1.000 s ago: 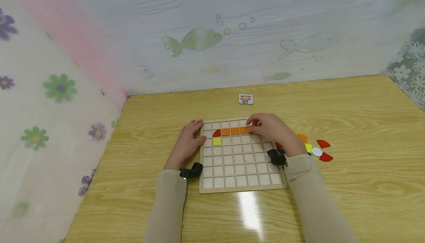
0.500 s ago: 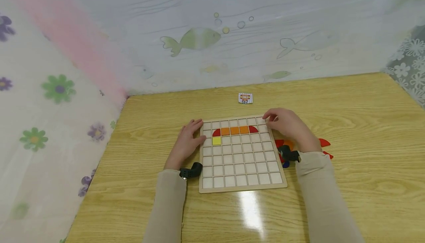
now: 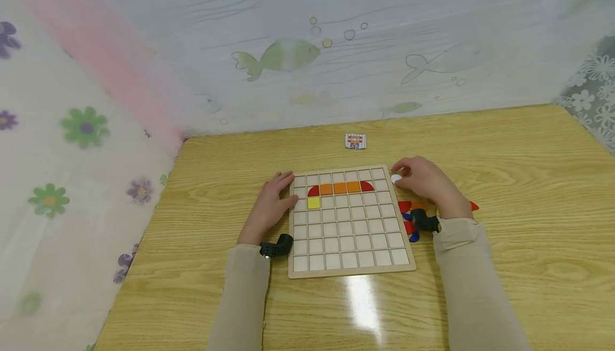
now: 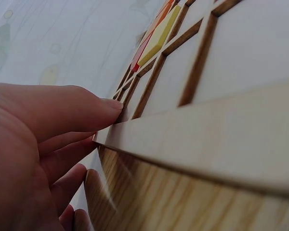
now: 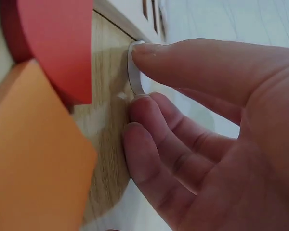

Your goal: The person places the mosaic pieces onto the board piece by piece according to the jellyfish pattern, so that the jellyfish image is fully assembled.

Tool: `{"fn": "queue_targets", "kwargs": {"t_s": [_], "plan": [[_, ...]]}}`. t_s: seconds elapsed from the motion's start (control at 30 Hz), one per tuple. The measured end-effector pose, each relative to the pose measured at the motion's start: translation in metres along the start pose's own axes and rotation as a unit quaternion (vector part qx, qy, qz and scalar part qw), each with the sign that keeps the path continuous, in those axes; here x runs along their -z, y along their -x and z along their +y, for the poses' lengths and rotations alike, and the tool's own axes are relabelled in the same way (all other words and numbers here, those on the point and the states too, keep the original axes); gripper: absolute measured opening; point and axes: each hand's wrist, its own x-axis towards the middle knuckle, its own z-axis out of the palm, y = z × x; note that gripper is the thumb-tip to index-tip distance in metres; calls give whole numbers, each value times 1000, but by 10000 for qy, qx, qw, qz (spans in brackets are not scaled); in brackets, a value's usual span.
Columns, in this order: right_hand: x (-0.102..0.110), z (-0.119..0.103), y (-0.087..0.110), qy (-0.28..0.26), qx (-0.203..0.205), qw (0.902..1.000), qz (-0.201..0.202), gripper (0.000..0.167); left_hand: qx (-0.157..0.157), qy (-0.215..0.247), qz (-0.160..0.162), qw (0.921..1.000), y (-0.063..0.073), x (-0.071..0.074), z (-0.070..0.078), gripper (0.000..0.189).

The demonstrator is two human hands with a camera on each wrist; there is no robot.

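Observation:
A square wooden grid board (image 3: 353,274) lies on the table. My left hand (image 3: 275,204) rests along its left edge, fingers extended; in the left wrist view the thumb (image 4: 86,108) lies on the rim. Just off the board's upper right side, my right hand (image 3: 423,180) pinches a white disc (image 3: 396,178) between thumb and fingers; in the right wrist view the thumb presses on the disc (image 5: 135,72). On the board a row runs from a red quarter-circle (image 3: 314,191) through orange squares (image 3: 339,188) to another red quarter-circle (image 3: 367,186). A yellow square (image 3: 313,202) sits below the left one.
Right of the board, partly under my right wrist, lie loose pieces: red ones (image 3: 405,206), a blue one (image 3: 414,237) and an orange one (image 3: 419,207). A small pattern card (image 3: 355,141) lies beyond the board. A patterned wall covering (image 3: 288,89) borders the table's far edge.
My right hand has left the right red quarter-circle in the row and moved right, off the board; a white disc now shows at its fingertips. My left hand has stayed put.

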Motion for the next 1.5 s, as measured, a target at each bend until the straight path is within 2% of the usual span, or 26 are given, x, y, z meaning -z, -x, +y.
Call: {"fn": "queue_targets", "kwargs": {"t_s": [0.33, 0.67, 0.9, 1.33, 1.5], "plan": [[-1, -2, 0, 244, -21, 9996, 116, 23, 40, -57, 0, 10000, -1, -1, 0, 54], [-1, -6, 0, 115, -184, 9995, 244, 29, 105, -65, 10, 9999, 0, -1, 0, 54], [0, -6, 0, 310, -156, 9983, 470, 28, 70, -38, 12, 10000, 0, 0, 0, 53], [-1, -11, -1, -49, -190, 9982, 560, 22, 45, -37, 26, 10000, 0, 0, 2, 52], [-9, -20, -6, -141, -31, 9986, 500, 22, 63, -59, 14, 10000, 0, 0, 2, 52]]}}
